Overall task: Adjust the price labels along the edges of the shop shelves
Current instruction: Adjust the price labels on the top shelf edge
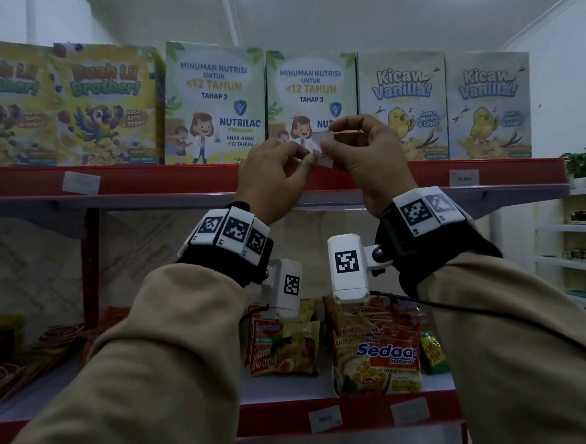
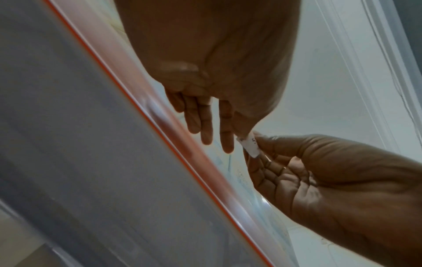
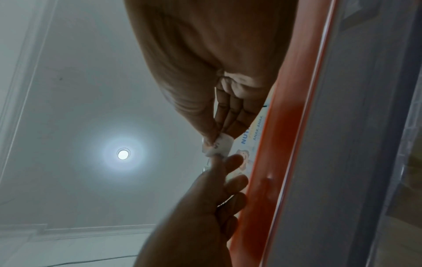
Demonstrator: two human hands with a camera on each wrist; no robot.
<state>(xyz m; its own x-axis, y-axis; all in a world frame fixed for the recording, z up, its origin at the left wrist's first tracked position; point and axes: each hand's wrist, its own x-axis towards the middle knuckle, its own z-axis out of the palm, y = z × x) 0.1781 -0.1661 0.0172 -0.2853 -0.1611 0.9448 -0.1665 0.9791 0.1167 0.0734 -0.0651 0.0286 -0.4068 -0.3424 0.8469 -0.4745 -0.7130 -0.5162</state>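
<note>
1. Sleeves (image 1: 176,349), tan, lower frame: both forearms raised toward centre.
2. Left hand (image 1: 271,175): pinching the price label (image 1: 323,148) at its left edge.
3. Right hand (image 1: 366,155): pinching the label's right side.
4. Price label: off the rail, frame centre, just above the red shelf edge (image 1: 179,179); long axis tilted; hands equally near.

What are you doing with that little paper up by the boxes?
A person is fixing the price tags on shop shelves. Both hands are up in front of the top red shelf edge. The left hand and the right hand pinch one small white price label between them, off the shelf, in front of a Nutrilac box. Other labels, like the one at the left, are already on the shelf edge.
</note>
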